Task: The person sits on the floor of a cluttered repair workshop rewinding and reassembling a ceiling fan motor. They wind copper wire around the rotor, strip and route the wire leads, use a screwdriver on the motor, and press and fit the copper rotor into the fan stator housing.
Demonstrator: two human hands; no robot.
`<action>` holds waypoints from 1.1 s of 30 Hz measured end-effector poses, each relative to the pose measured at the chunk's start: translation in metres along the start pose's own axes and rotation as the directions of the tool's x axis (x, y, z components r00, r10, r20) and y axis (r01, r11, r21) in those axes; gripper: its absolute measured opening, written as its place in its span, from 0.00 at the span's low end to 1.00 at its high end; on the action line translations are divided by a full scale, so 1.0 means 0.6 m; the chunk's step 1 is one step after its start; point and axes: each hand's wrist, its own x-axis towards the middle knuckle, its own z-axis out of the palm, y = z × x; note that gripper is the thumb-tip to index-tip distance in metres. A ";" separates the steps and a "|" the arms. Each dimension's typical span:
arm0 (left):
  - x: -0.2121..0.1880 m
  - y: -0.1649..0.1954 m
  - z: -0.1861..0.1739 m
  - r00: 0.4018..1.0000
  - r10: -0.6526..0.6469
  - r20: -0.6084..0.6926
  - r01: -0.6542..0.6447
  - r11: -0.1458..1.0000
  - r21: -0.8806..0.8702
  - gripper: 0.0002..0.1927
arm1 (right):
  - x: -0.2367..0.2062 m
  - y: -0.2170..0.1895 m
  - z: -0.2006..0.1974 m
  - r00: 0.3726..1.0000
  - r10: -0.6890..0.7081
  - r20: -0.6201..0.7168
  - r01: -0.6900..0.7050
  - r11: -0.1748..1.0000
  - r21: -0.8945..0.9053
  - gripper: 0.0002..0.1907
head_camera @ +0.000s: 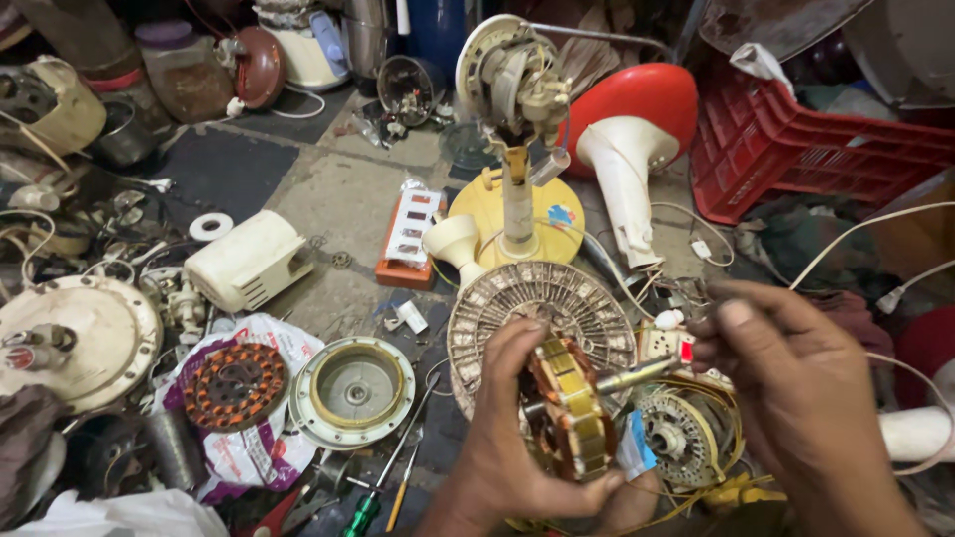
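Your left hand [517, 438] has its grip clamped around a motor core [567, 413], fingers curled over the far edge and the thumb pressed under the near edge. It is held in the air, low in the middle of the view, above the cluttered floor [338, 199]. The core's copper windings and yellowish bands face right, and its metal shaft [637, 374] sticks out to the right and a little far. That long axis points straight at your right hand [796, 398]. The right hand is just beside the shaft tip, its fingers pinched together near a thin wire. I cannot tell whether they actually grip anything. So the right hand is the nearer one to the shaft end, while the left carries the weight.

Just behind the core lies one round finned disc [542, 308] on the floor. One smaller wound coil [676, 438] with yellow wires sits to the right, under your right hand. To the left lie one round metal cover [353, 390] and one copper-wound ring [235, 385] on a plastic bag. Two screwdrivers [383, 492] lie near you. Farther off stands one stripped fan stand [517, 129] on a yellow base. One red crate [796, 149] sits far right.
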 end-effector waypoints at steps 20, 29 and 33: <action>0.008 -0.008 0.002 0.975 0.217 0.039 -0.217 0.914 0.343 0.57 | -0.079 -0.026 0.065 0.967 -0.072 0.246 0.227 0.689 -0.688 0.10; 0.008 -0.010 0.001 0.973 0.209 0.100 -0.231 0.912 0.340 0.56 | -0.082 -0.020 0.079 0.986 -0.117 0.122 0.167 0.580 -0.797 0.06; 0.006 -0.011 0.002 0.978 0.186 0.099 -0.209 0.910 0.359 0.56 | -0.080 -0.001 0.068 0.994 -0.054 0.096 0.109 0.615 -0.781 0.05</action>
